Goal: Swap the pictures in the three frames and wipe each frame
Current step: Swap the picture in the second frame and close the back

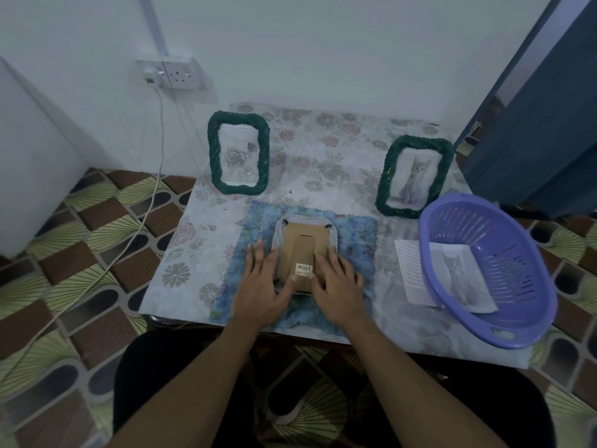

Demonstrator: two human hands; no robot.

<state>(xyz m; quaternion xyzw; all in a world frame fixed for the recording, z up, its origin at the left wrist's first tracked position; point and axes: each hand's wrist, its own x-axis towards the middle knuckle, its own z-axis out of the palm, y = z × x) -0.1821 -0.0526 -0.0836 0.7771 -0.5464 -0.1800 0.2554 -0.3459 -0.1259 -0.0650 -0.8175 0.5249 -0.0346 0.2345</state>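
Head view: one frame [303, 250] lies face down, cardboard back up, on a blue cloth [355, 234] at the near middle of the table [323, 150]. The left hand [261, 286] and right hand [336, 286] rest flat on its lower back, fingers nearly straight, gripping nothing, the left thumb beside the barcode sticker [303, 269]. A rose frame [238, 153] stands far left and a cat frame [414, 176] far right; a purple basket [517, 321] sits near right with a cat print [458, 276] at its rim, inside or underneath I cannot tell.
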